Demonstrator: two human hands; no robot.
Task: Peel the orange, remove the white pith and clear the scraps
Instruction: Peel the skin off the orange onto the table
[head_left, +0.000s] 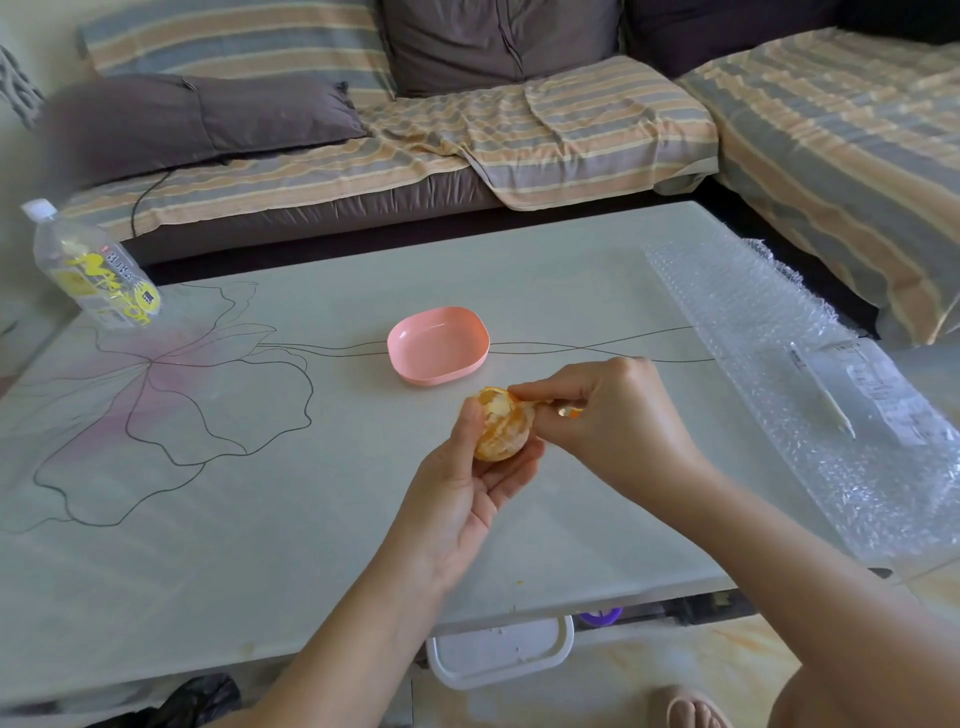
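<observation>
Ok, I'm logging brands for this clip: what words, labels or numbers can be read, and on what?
Bottle: yellow label with big lettering, too warped and blurred to read.
White printed label amid the bubble wrap: print too small to read.
Pen: dark markings on its barrel, unreadable.
Orange, peel, pink dish, table: no text.

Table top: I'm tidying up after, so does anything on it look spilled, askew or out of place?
Nothing spilled. The bubble wrap sprawls askew and seems to overhang the right edge of the table, with a pen on it. The pink dish holds no scraps.
</observation>
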